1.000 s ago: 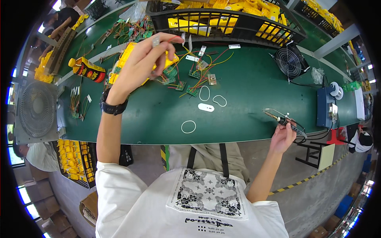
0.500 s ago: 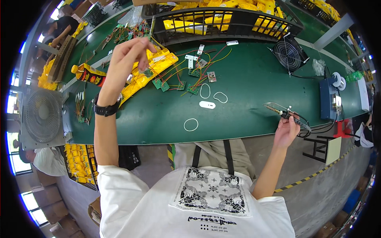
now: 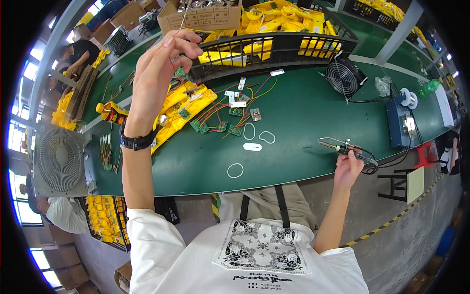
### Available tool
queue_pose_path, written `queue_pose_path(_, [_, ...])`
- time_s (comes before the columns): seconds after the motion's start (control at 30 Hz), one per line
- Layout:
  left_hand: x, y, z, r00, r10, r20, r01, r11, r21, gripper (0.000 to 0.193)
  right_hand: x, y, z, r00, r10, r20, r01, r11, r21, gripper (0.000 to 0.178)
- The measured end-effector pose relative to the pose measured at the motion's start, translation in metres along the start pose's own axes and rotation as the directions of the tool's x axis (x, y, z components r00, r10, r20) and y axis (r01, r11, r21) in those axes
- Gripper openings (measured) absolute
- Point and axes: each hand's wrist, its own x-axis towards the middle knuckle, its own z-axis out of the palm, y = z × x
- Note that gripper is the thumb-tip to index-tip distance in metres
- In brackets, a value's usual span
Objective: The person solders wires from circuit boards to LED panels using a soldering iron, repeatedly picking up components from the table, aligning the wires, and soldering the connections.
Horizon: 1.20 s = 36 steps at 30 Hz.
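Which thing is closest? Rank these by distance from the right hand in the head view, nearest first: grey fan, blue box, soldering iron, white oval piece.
1. Soldering iron: held in the right hand.
2. Blue box: to the hand's right, farther up the view.
3. White oval piece: left of the hand.
4. Grey fan: far left.

The left hand reaches farther out than the curled right hand.

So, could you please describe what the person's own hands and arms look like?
The left hand and right hand are ungloved. Short white sleeves leave the forearms bare. A black wristband circles the left wrist; the right has none.
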Motion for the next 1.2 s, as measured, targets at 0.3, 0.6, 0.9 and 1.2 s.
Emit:
queue_pose_path(0.3, [-0.003, -0.028, 0.064, 0.974, 0.03, 0.223, 0.014, 0.98, -0.197, 0.038, 0.002, -0.004, 0.004, 0.997, -0.005, -0.081, 0.013, 0.994, 0.107, 0.017])
queue_pose_path(0.6, [-0.102, -0.114, 0.11, 0.962, -0.199, 0.189, 0.189, 0.98, 0.067, 0.045, 0.006, -0.003, -0.005, 0.997, 0.007, -0.08, 0.011, 0.972, 0.233, 0.016])
queue_pose_path(0.9, [-0.128, -0.116, 0.119, 0.964, -0.119, 0.237, -0.005, 0.885, 0.466, 0.021, 0.006, 0.002, -0.014, 0.998, -0.008, -0.059, 0.019, 0.982, 0.19, 0.023])
queue_pose_path(1.2, [-0.117, -0.091, 0.115, 0.941, 0.157, 0.301, -0.331, 0.628, 0.705, 0.006, 0.004, 0.004, -0.013, 0.999, -0.003, -0.048, 0.015, 0.968, 0.251, 0.023])
